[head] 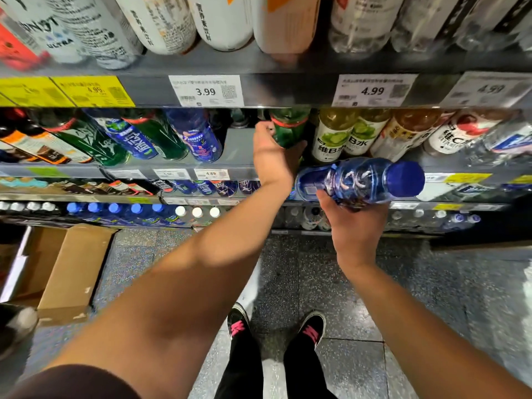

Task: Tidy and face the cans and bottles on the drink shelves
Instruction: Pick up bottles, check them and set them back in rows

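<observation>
On shelf (236, 152), left hand (270, 156) grips green bottle (288, 129); right hand (355, 226) holds blue bottle (359, 180).

left hand (272, 156) gripping green bottle (288, 129) on shelf, right hand (349, 223) holding blue bottle (359, 180) sideways

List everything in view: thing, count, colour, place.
green bottle: 1, green, middle shelf, gripped by left hand
blue bottle: 1, blue with blue cap, held lying sideways in front of the shelves
lime-label bottles: 2, pale yellow-green, middle shelf right of green bottle
price tags: several, white and yellow, on shelf edges
cardboard box: 1, brown, open on floor at left
shoes: 2, black with pink, on speckled floor
left hand: 1, grips green bottle
right hand: 1, holds blue bottle from below
</observation>
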Tool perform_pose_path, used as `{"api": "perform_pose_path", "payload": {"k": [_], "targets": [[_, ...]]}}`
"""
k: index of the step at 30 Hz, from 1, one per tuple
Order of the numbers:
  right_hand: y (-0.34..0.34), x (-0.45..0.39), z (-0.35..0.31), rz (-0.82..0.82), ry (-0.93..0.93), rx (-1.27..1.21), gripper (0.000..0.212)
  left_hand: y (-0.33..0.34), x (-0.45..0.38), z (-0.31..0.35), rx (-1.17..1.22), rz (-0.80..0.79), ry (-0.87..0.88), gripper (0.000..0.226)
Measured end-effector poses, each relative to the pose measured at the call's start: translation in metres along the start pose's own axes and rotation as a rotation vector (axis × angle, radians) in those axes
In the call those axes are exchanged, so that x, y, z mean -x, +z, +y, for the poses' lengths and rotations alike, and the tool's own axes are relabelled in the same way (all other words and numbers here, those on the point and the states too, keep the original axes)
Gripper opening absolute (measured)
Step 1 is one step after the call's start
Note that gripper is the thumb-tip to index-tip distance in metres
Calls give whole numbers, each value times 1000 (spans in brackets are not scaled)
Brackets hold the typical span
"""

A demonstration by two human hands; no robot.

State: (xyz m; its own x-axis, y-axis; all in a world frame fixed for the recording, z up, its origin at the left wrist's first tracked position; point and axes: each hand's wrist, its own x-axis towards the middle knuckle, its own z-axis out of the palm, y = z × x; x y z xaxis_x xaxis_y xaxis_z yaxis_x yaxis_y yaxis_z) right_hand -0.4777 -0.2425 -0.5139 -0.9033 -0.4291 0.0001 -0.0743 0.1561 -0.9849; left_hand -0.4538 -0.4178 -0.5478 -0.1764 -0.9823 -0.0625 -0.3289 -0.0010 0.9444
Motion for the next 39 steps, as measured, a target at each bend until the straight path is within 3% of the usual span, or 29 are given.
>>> {"api": "perform_pose_path", "payload": {"k": [7,9,11,14,18,22,28,34,39], "targets": [[3,5,-6,-1,-19,-14,71,-27,6,4,-123,-234,95,61],[9,8,-8,-3,-18,-7,73,-53,2,-5,-160,-73,153,46],[17,13,-9,-4,-4,-4,74,-86,-7,-14,-123,195,138,36],[31,20,-10,-31,25,-31,74,-127,-25,-22,-89,471,55,45],[52,34,-14,-85,18,-41,62,-144,-41,-22,-100,452,43,60],[71,47,-15,-136,17,-17,62,-159,-51,-27,32,574,11,58],[91,61,-18,-171,46,-19,69,-184,-85,-47,-123,369,-119,75],[106,76,-16,-108,82,15,66,-190,-97,-43,-214,342,-108,71],[112,89,-18,-114,101,47,61,-196,-95,-50,-192,344,-67,53]]}}
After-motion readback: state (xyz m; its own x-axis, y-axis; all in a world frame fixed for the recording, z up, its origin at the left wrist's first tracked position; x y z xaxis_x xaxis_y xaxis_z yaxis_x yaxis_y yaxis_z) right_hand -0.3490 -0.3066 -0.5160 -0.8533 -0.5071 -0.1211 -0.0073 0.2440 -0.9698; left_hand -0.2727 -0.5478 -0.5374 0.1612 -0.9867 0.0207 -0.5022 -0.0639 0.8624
